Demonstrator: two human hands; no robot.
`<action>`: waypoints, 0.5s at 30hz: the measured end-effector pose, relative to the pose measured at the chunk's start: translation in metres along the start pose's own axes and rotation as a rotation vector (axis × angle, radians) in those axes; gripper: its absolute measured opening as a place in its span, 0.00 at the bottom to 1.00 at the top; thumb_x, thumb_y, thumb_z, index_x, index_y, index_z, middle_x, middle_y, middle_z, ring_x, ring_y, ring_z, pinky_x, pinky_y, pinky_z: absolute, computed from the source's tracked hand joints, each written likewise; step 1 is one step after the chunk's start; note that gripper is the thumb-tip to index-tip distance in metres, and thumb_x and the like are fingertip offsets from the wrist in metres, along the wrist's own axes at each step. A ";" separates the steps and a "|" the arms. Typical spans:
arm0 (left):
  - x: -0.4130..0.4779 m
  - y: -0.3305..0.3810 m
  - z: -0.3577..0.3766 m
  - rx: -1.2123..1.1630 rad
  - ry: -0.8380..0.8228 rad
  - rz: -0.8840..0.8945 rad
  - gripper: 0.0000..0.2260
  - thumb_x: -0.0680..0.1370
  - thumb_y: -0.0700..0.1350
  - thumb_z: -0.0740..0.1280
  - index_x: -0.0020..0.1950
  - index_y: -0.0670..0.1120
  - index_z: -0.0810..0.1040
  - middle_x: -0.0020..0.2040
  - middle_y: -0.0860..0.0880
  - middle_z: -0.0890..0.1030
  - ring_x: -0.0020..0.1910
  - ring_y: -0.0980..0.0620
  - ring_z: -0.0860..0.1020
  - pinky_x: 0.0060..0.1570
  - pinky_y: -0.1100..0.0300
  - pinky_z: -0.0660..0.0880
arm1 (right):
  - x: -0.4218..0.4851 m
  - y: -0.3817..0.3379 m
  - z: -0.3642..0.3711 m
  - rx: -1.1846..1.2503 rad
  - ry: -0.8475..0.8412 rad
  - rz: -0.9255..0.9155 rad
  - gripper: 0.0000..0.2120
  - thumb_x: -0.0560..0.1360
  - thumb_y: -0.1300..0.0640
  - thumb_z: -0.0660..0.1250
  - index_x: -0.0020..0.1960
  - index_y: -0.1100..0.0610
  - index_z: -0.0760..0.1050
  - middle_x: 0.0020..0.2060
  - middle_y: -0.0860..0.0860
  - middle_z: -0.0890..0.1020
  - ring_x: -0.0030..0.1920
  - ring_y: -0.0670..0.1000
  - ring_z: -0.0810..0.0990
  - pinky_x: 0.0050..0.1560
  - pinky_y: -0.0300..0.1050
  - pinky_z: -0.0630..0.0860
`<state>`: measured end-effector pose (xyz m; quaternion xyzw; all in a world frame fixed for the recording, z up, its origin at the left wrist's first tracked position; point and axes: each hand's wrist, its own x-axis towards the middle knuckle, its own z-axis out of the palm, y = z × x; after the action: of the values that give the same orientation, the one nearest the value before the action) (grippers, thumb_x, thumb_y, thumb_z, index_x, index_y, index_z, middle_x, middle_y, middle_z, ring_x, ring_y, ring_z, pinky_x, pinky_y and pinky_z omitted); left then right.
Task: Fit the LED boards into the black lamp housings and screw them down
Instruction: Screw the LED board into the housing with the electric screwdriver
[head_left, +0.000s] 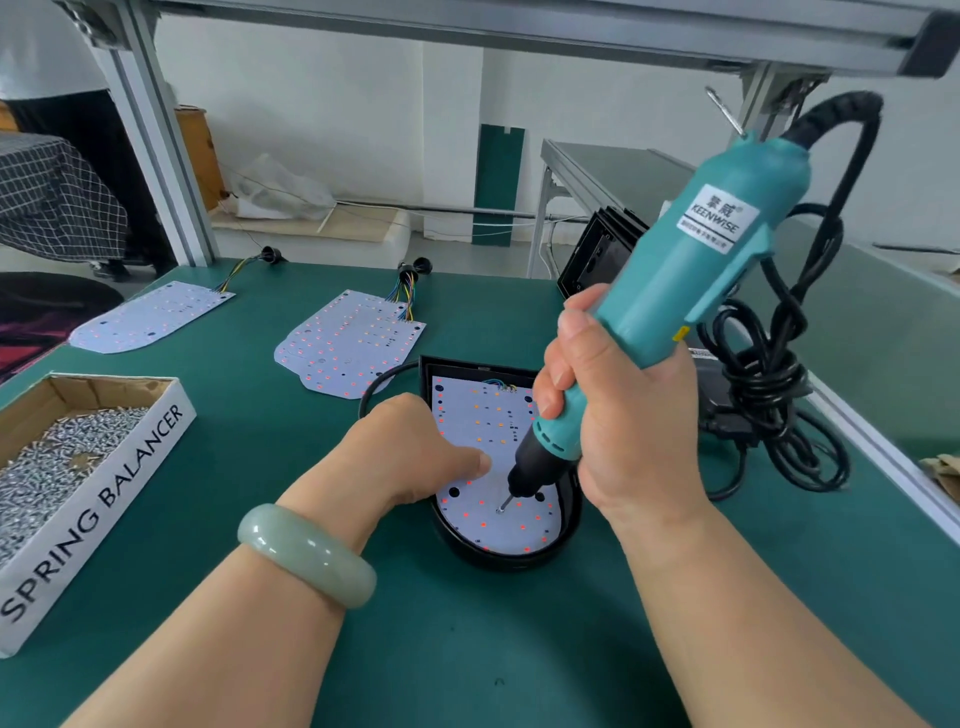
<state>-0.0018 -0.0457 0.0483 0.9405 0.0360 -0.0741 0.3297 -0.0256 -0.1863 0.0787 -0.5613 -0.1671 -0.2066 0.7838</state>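
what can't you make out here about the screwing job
All head view.
Right side of the white LED board in the black lamp housing: covered by the right hand and teal electric screwdriver.
Left hand palm: curled fingers hide any contents.
Screw at the bit: too small to judge seating.
Cardboard screw box: cut by left edge.

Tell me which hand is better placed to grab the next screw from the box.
Left, probably. The screw box lies on that side, and the left hand only rests on the LED board; the right hand grips the screwdriver.
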 end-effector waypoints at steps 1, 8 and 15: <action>0.000 0.000 0.000 0.001 -0.002 -0.001 0.19 0.68 0.52 0.74 0.34 0.45 0.66 0.31 0.49 0.68 0.30 0.48 0.66 0.31 0.60 0.62 | 0.001 0.000 -0.001 0.017 -0.009 0.014 0.06 0.72 0.61 0.64 0.38 0.52 0.73 0.21 0.46 0.70 0.21 0.48 0.68 0.29 0.40 0.68; 0.002 0.000 0.000 -0.019 -0.009 -0.006 0.22 0.68 0.50 0.75 0.30 0.47 0.61 0.26 0.51 0.61 0.25 0.50 0.59 0.25 0.62 0.56 | -0.003 0.001 0.005 0.000 -0.131 0.006 0.14 0.70 0.63 0.63 0.32 0.46 0.74 0.20 0.46 0.69 0.20 0.48 0.66 0.27 0.37 0.67; 0.003 0.000 0.003 -0.037 -0.025 -0.012 0.21 0.69 0.49 0.74 0.31 0.46 0.60 0.26 0.51 0.61 0.25 0.50 0.58 0.27 0.62 0.56 | -0.005 0.003 0.006 -0.012 -0.136 0.007 0.15 0.70 0.64 0.63 0.32 0.47 0.72 0.20 0.44 0.69 0.19 0.48 0.66 0.27 0.39 0.67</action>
<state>0.0008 -0.0471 0.0456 0.9331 0.0388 -0.0869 0.3468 -0.0283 -0.1788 0.0763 -0.5792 -0.2170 -0.1661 0.7680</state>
